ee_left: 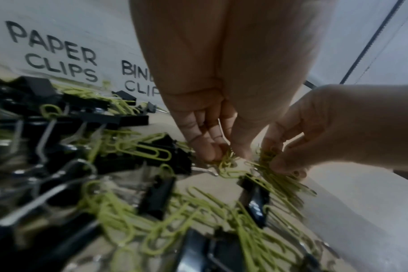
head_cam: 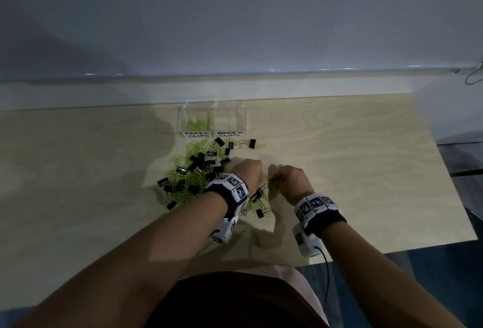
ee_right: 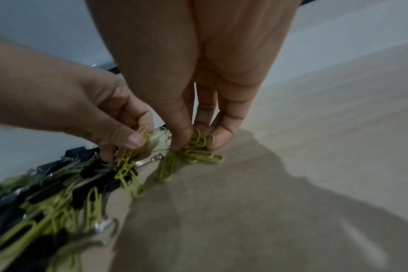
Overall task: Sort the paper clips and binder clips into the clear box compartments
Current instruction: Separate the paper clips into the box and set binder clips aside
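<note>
A mixed pile of green paper clips (head_cam: 183, 186) and black binder clips (head_cam: 201, 164) lies on the table in front of the clear box (head_cam: 180, 118). The box's left compartment, labelled PAPER CLIPS (head_cam: 196, 134), holds several green clips; no clips show in the one labelled BINDER CLIPS (head_cam: 230, 133). Both hands work at the pile's right edge, close together. My left hand (head_cam: 257, 172) (ee_left: 224, 154) (ee_right: 126, 145) pinches a small bunch of paper clips (ee_right: 128, 165). My right hand (head_cam: 275, 177) (ee_right: 193, 143) (ee_left: 277, 162) pinches another bunch of paper clips (ee_right: 198, 154) that touches the table.
The light wooden table (head_cam: 352, 157) is bare to the right of the hands. Its front edge (head_cam: 339, 257) runs close to my body. A grey wall ledge (head_cam: 235, 87) stands right behind the box. A lone binder clip (head_cam: 249, 142) lies near the box's right front.
</note>
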### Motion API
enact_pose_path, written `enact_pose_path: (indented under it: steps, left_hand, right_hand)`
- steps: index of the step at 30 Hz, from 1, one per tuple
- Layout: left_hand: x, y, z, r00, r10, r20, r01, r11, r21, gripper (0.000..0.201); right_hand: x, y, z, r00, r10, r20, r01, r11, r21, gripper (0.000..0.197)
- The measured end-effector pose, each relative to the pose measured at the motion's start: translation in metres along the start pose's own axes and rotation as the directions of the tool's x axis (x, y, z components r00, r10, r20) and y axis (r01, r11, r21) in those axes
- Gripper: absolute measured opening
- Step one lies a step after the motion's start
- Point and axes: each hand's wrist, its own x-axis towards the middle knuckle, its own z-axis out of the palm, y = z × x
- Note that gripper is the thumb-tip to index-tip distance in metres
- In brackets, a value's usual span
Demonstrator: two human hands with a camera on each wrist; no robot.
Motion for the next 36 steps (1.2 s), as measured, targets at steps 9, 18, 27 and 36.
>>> enact_pose_path:
  steps: [9,18,27,36]
  left_hand:
    - [-0.026,-0.068,-0.069,0.943,-0.139,-0.302,0.003,0.913,-0.408,0.007]
    - [-0.011,-0.119,-0.124,0.74,-0.36,-0.568,0.063,0.878,-0.474,0.006]
    - [-0.036,-0.1,-0.095,0.832,-0.129,-0.539,0.026,0.981,-0.194,0.02]
    - [-0.049,-0.031,-0.001,0.976,0.219,0.012,-0.219,0.976,0.007,0.016]
  right_hand:
    - [0.044,-0.067,-0.022,0.998,0.056,-0.026,-0.038,0.89,0.454,0.023]
    - [0.107,-0.195,-0.032,0.983,-0.053,-0.177,0.145,0.813,0.563,0.023]
    - [0.08,-0.154,-0.051,0.973,-0.208,-0.097,0.224,0.951,0.213,0.022]
    - [-0.005,-0.049,-0.02,0.935,-0.181,0.305,0.241,0.955,-0.171,0.022]
